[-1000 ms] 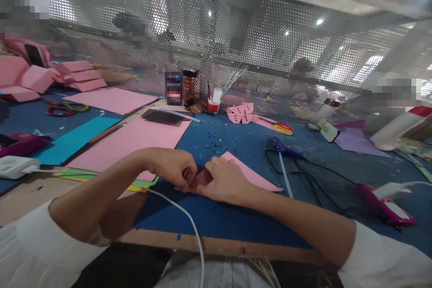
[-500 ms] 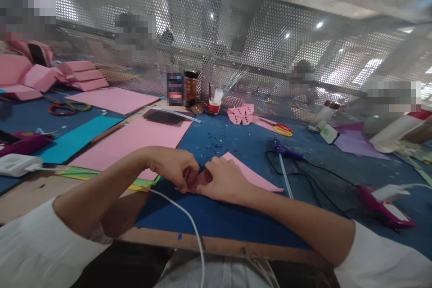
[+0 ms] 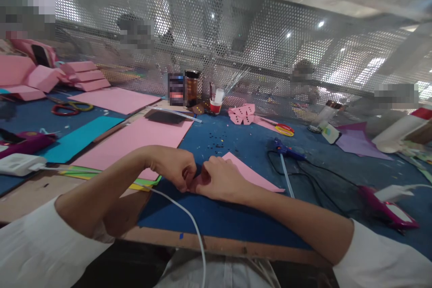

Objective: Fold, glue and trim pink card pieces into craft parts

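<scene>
A pink sheet of paper (image 3: pixel 253 175) lies at a slant on the blue table, its far corner and right tip showing beyond my hands. My left hand (image 3: pixel 177 168) is closed, with thumb and fingers pinched at the paper's left end. Pressed against it, my right hand (image 3: pixel 222 180) curls its fingers over the same paper and holds it down. The part between my fingertips is mostly hidden. To the right of the paper lies a blue glue gun (image 3: pixel 286 149) with a clear glue stick (image 3: pixel 286 175) pointing toward me.
Large pink sheets (image 3: pixel 131 139), a teal strip (image 3: pixel 83 139) and red-handled scissors (image 3: pixel 65 108) lie left. A white cable (image 3: pixel 185 211) crosses the table edge. Behind stand a brown jar (image 3: pixel 192 87), a small cup (image 3: pixel 216 103) and a dotted pink paper bow (image 3: pixel 242 114). A magenta power strip (image 3: pixel 393 211) sits right.
My left hand has shifted very slightly left along the paper's end. Both hands keep their grip, and the view has moved a little.
</scene>
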{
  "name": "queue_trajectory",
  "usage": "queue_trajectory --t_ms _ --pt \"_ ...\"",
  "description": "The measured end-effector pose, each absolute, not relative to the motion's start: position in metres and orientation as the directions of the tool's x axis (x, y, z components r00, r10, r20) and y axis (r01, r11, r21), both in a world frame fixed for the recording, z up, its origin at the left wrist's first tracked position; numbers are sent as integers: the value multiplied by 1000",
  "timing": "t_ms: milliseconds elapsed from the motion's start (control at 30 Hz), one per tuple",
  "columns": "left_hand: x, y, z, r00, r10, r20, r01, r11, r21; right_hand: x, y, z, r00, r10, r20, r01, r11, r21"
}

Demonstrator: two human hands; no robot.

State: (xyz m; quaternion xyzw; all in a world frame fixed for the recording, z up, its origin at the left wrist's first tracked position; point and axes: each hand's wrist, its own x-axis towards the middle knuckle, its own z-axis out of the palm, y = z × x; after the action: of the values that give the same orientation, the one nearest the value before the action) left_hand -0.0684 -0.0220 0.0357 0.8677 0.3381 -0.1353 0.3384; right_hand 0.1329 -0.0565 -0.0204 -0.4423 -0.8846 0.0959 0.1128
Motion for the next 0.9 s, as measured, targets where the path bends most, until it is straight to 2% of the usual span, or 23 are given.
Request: queue_trajectory --t_ms 900 --pt "-72 -21 39 753 462 -470 658 -544 520 126 -60 -11 -575 814 78 786 577 -223"
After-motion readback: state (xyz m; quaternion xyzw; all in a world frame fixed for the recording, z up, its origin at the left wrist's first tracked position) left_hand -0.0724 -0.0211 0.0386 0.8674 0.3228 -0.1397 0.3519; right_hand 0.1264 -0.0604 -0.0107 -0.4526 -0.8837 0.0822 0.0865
